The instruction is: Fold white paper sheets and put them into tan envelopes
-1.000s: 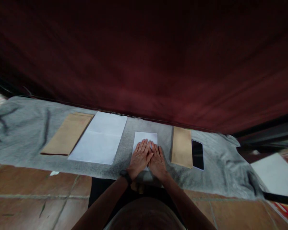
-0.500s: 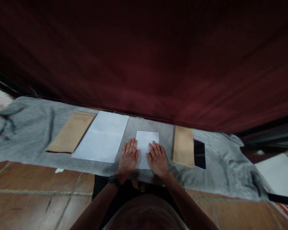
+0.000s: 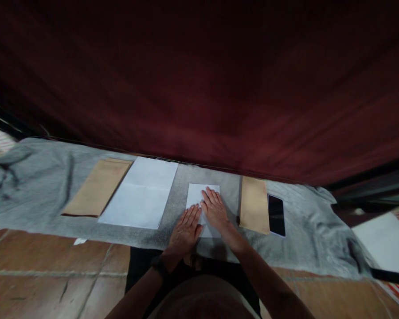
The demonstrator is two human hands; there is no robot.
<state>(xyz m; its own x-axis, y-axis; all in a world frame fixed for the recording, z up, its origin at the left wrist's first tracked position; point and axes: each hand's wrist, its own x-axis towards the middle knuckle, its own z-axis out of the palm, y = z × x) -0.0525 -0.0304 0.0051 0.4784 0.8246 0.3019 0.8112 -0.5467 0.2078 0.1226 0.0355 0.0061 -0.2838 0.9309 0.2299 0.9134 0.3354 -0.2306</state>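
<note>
A folded white sheet of paper (image 3: 194, 191) lies on the grey cloth in front of me, partly covered by both hands. My left hand (image 3: 185, 230) rests flat over its left and lower part, fingers stretched out. Higher up, my right hand (image 3: 214, 208) lies palm down on the paper, its fingers extended toward the upper middle. The fingertips of the two hands are close together. To the left is a stack of larger white paper (image 3: 142, 190). A brown envelope (image 3: 254, 204) lies to the right of my right hand.
More brown envelopes (image 3: 98, 188) lie left of the white stack. A phone (image 3: 276, 215) with a dark screen sits beside the right envelope. Grey cloth (image 3: 306, 230) covers the narrow surface, and a dark red curtain (image 3: 199, 110) hangs behind it. A white panel (image 3: 385, 241) stands at far right.
My right hand has slid up and left over the paper. My left hand has shifted right and slightly down, so the hands are now closer together.
</note>
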